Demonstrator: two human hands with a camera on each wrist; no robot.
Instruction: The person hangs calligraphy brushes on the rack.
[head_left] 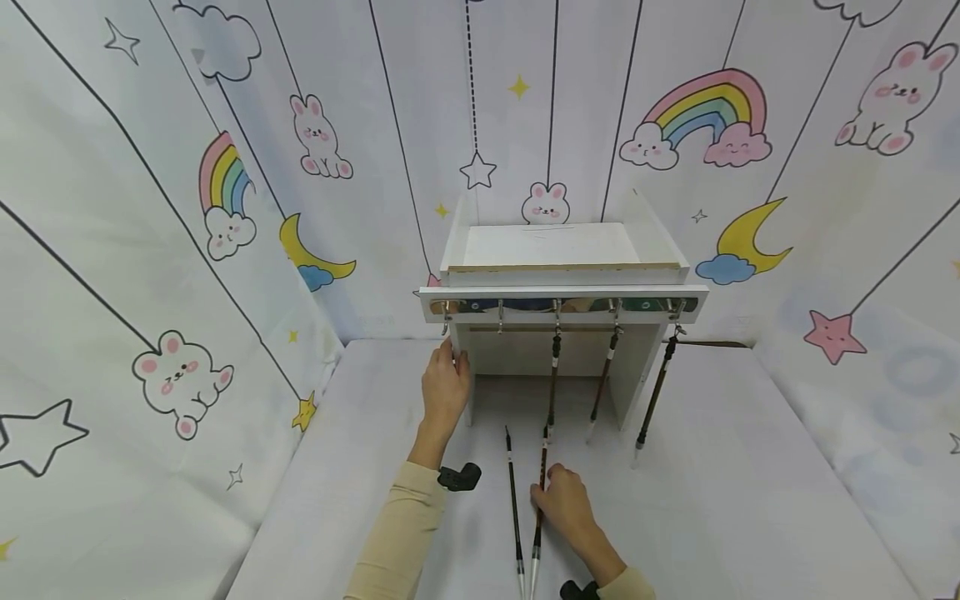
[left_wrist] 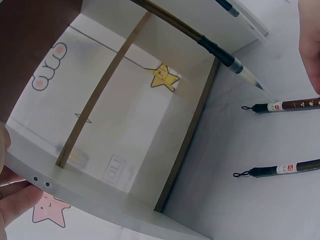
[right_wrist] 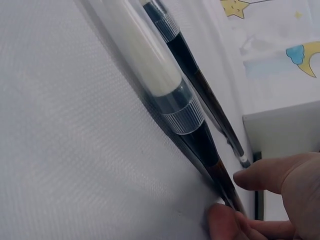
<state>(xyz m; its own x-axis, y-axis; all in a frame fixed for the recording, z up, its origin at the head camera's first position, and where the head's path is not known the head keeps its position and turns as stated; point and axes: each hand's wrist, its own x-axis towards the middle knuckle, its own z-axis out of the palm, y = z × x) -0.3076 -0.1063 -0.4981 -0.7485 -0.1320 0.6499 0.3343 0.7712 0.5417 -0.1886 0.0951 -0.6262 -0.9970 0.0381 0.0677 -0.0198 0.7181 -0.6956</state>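
Note:
My left hand grips the left side panel of a white shelf rack, its fingers behind the panel's edge. On the table, my right hand has thumb and fingers about the handle of a brown calligraphy brush; its pale bristles sit in a clear cap, pointing towards me. Left of it lies a second, darker calligraphy brush, both loop ends facing the rack. Three more brushes hang tip down from the rack's hooks: one in the middle, another beside it and one at the right.
A shiny hook rail runs along the rack's front, with two bare hooks at its left. Above it is an open tray shelf. White cloth covers the table; patterned curtains stand behind and at both sides.

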